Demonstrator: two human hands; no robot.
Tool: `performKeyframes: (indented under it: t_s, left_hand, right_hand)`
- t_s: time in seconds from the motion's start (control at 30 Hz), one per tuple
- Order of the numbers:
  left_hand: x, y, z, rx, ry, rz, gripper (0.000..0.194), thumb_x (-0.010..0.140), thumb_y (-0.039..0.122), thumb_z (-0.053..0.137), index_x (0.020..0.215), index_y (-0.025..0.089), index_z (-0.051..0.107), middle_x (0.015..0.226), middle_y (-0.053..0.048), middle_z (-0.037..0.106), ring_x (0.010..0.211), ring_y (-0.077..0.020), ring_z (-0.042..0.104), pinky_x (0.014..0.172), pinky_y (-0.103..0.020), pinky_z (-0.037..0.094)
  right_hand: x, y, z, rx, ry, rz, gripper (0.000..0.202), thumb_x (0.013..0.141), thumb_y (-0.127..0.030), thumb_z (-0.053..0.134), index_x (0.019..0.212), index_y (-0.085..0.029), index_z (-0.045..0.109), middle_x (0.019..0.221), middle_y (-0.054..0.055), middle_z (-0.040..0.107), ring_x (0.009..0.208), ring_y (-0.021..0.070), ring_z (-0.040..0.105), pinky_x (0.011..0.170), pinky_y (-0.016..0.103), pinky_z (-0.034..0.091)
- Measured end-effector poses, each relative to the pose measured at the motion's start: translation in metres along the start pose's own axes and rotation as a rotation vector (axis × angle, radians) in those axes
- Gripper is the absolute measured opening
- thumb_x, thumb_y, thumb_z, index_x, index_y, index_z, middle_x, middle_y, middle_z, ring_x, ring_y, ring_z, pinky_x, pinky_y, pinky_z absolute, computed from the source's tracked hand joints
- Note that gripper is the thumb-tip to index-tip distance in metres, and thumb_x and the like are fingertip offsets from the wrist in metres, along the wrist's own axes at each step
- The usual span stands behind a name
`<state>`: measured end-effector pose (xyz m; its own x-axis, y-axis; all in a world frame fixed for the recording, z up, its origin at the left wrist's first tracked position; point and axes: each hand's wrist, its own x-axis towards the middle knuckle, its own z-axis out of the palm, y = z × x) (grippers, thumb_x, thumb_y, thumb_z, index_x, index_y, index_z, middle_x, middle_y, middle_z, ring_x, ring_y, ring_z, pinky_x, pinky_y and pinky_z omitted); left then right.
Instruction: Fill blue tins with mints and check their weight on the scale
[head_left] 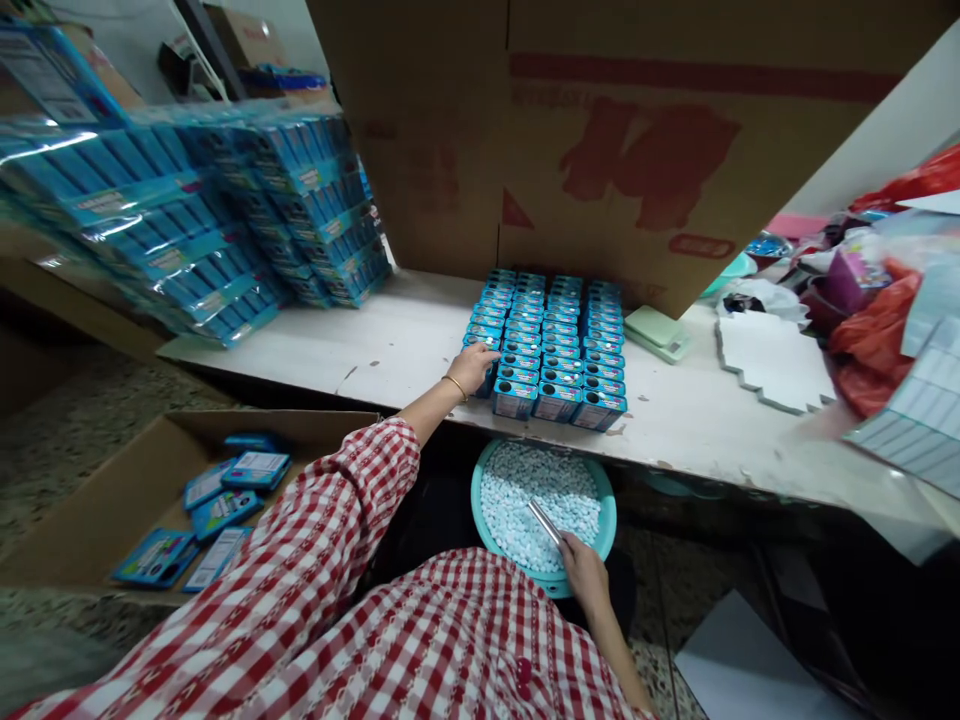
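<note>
Rows of small blue boxes (541, 345) stand upright on the white table, their tops facing me. At the near end of the leftmost row, my left hand (472, 369) has its fingers closed on a box whose body is mostly hidden by the hand. Below the table edge, a turquoise basin (608, 510) holds many small white pellets (517, 490). My right hand (586, 572) grips a shiny metal tube (545, 522), its far end over the pellets. Whether the tube contains anything cannot be made out.
Shrink-wrapped stacks of blue boxes (150, 215) fill the table's left. A large cardboard carton (450, 150) rises behind the rows. Right of them lie a pale green case (657, 333), white card pieces (772, 360) and red bags (874, 340). An open carton (97, 480) holds several blue packs.
</note>
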<state>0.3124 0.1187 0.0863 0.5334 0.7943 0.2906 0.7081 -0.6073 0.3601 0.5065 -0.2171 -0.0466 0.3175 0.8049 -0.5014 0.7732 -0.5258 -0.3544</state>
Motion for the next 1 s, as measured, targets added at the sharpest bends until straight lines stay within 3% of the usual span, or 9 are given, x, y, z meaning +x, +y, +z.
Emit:
performKeyframes:
  t_s: [0.2,0.37,0.5,0.63,0.73,0.87,1.0]
  left_hand:
    - [0.006,0.001,-0.002,0.017,-0.017,0.052,0.025,0.081,0.01,0.05,0.091,0.018,0.071,0.096,-0.007,0.065,0.092,-0.0195,0.061,0.085,-0.031,0.049]
    - [-0.001,-0.001,0.001,-0.011,0.079,0.025,0.023,0.083,0.013,0.049,0.085,0.018,0.071,0.091,-0.007,0.067,0.091,-0.0189,0.061,0.086,-0.032,0.049]
    - [-0.009,-0.007,0.003,-0.128,0.167,-0.067,0.019,0.079,0.013,0.053,0.082,0.018,0.07,0.089,-0.005,0.068,0.086,-0.0168,0.062,0.082,-0.03,0.05]
    - [-0.016,-0.011,0.005,-0.242,0.203,-0.068,0.015,0.076,0.013,0.055,0.076,0.018,0.069,0.084,-0.004,0.067,0.083,-0.016,0.062,0.081,-0.029,0.05]
    - [-0.017,-0.013,0.007,-0.391,0.268,-0.103,0.014,0.074,0.012,0.055,0.075,0.019,0.068,0.084,-0.003,0.067,0.081,-0.0152,0.062,0.079,-0.029,0.05]
    - [-0.015,-0.019,0.012,-0.721,0.421,-0.282,0.013,0.073,0.016,0.059,0.083,0.016,0.067,0.084,-0.004,0.068,0.079,-0.0147,0.063,0.076,-0.028,0.051]
    - [-0.016,-0.027,0.012,-0.947,0.425,-0.359,0.018,0.077,0.017,0.055,0.092,0.014,0.065,0.084,-0.005,0.069,0.076,-0.0138,0.064,0.072,-0.027,0.052]
  right_hand:
    - [0.001,0.001,-0.001,-0.038,-0.003,-0.028,0.042,0.092,-0.033,0.03,0.122,-0.023,0.058,0.115,0.005,0.066,0.105,0.0192,0.061,0.081,0.024,0.042]
    - [0.0,-0.003,-0.005,-0.06,-0.022,-0.036,0.042,0.093,-0.033,0.028,0.122,-0.025,0.057,0.116,0.003,0.066,0.105,0.0183,0.061,0.081,0.023,0.042]
    - [0.0,-0.003,-0.007,-0.077,-0.039,-0.05,0.042,0.093,-0.032,0.028,0.122,-0.023,0.058,0.117,0.004,0.066,0.105,0.0185,0.061,0.081,0.023,0.042]
    - [0.004,-0.002,-0.007,-0.103,-0.043,-0.075,0.042,0.093,-0.033,0.028,0.121,-0.024,0.059,0.116,0.004,0.066,0.103,0.0182,0.062,0.079,0.022,0.042]
    - [0.007,-0.001,-0.005,-0.113,-0.049,-0.085,0.042,0.093,-0.033,0.029,0.119,-0.024,0.06,0.114,0.004,0.067,0.102,0.0175,0.062,0.079,0.021,0.042]
    - [0.008,0.0,-0.004,-0.106,-0.054,-0.083,0.041,0.093,-0.032,0.03,0.12,-0.023,0.06,0.114,0.005,0.067,0.104,0.0173,0.061,0.081,0.021,0.042]
    - [0.008,-0.002,-0.005,-0.11,-0.064,-0.063,0.042,0.093,-0.033,0.03,0.122,-0.022,0.059,0.117,0.005,0.066,0.104,0.0179,0.061,0.081,0.022,0.042]
